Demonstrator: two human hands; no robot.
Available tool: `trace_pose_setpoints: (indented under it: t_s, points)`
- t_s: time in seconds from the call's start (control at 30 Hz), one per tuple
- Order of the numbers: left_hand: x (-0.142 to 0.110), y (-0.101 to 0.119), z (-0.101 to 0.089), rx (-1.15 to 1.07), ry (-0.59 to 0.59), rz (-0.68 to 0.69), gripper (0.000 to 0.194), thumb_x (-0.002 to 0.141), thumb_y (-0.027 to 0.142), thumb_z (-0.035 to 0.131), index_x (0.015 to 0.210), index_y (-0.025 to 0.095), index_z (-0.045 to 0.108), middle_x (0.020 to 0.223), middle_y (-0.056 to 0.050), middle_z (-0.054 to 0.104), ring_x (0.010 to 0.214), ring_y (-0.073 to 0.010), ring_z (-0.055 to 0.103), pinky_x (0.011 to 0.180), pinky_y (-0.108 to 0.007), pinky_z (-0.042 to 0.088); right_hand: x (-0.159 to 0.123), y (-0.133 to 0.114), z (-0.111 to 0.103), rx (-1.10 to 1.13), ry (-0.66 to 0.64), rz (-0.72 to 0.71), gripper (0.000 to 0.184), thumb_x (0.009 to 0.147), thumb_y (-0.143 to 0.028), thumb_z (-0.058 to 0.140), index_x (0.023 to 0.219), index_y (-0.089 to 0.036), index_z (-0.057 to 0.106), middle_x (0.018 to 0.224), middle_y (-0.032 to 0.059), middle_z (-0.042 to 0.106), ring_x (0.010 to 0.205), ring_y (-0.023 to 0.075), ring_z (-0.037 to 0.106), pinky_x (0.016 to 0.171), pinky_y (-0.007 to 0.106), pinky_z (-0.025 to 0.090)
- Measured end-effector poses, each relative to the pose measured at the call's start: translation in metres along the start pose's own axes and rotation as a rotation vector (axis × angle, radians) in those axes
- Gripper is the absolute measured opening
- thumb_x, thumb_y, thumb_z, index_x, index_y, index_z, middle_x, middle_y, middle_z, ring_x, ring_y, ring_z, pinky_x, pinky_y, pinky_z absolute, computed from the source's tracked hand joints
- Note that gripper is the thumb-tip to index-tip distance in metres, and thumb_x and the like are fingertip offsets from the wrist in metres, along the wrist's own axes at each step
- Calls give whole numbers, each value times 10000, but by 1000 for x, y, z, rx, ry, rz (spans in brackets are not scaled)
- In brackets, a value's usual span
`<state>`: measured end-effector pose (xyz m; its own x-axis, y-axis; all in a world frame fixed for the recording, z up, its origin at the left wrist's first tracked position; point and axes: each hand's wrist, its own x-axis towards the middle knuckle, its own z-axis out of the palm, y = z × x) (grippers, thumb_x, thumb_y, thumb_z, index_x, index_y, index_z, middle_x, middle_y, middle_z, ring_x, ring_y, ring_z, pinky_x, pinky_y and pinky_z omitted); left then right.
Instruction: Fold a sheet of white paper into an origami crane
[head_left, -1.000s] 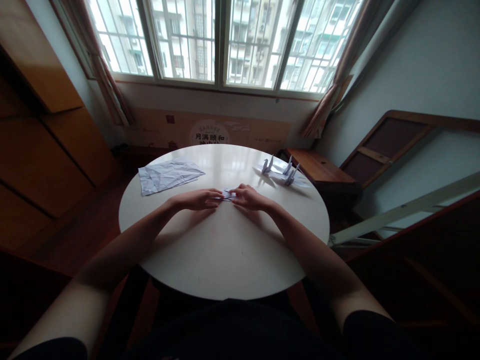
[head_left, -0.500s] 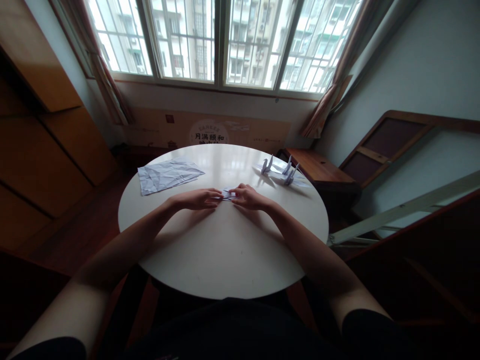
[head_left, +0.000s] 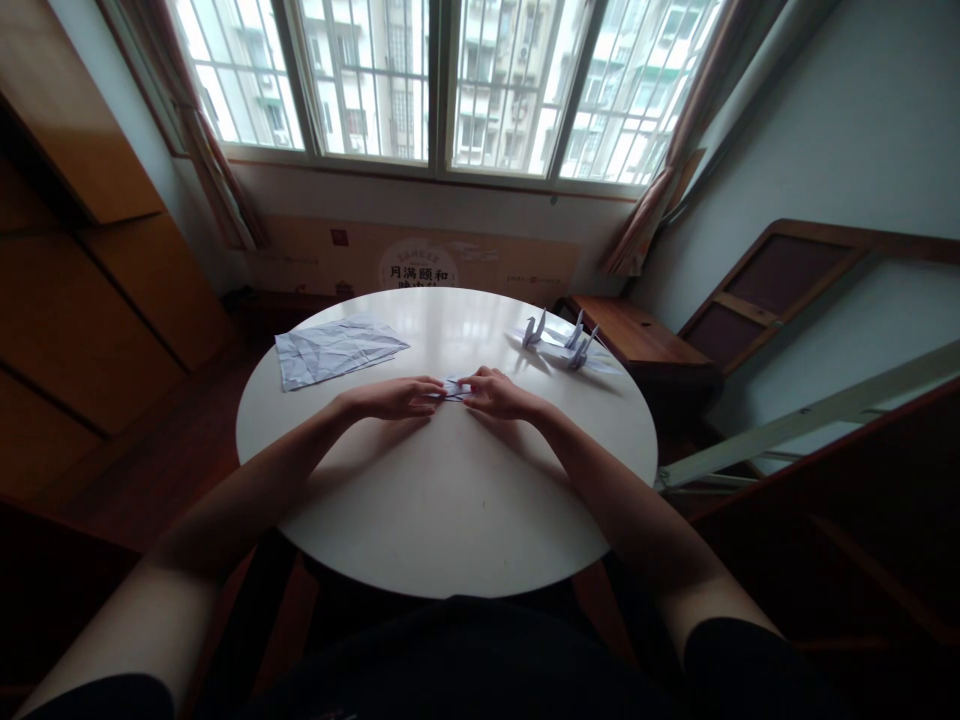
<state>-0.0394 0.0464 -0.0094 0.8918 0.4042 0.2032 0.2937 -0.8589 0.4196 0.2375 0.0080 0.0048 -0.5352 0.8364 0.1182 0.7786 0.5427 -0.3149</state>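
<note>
A small folded piece of white paper (head_left: 454, 390) lies at the middle of the round white table (head_left: 450, 520). From the left, my left hand (head_left: 401, 397) has its fingers closed on the paper's edge. On the opposite side my right hand (head_left: 495, 393) pinches the paper between bent fingers and thumb. Part of the paper is hidden under the fingertips. Beyond my right hand stand several folded paper cranes (head_left: 577, 345), resting on or beside flat paper. Creased white sheets (head_left: 337, 350) lie past my left forearm.
The table's far edge faces a long printed cardboard panel (head_left: 510, 262) under the barred window (head_left: 390, 80). A low wooden stand (head_left: 637, 335) is close to the table's right edge. Wooden cabinets (head_left: 97, 320) stand at the left.
The folded paper between my fingertips looks slightly flatter at its near edge. Both hands keep almost the same place.
</note>
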Motion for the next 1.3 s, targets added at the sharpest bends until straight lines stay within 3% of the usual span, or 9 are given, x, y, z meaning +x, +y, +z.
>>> trace_pose_setpoints:
  t_s: [1.3]
  points:
    - [0, 1, -1, -38, -16, -13, 416, 991, 334, 624, 1377, 180, 635, 1442, -160, 574, 1255, -275, 633, 1086, -364, 483, 1, 2, 1, 5, -17, -3, 444, 949, -344, 635, 1374, -216, 647, 1147, 139, 602, 1069, 272, 562, 985, 414, 431]
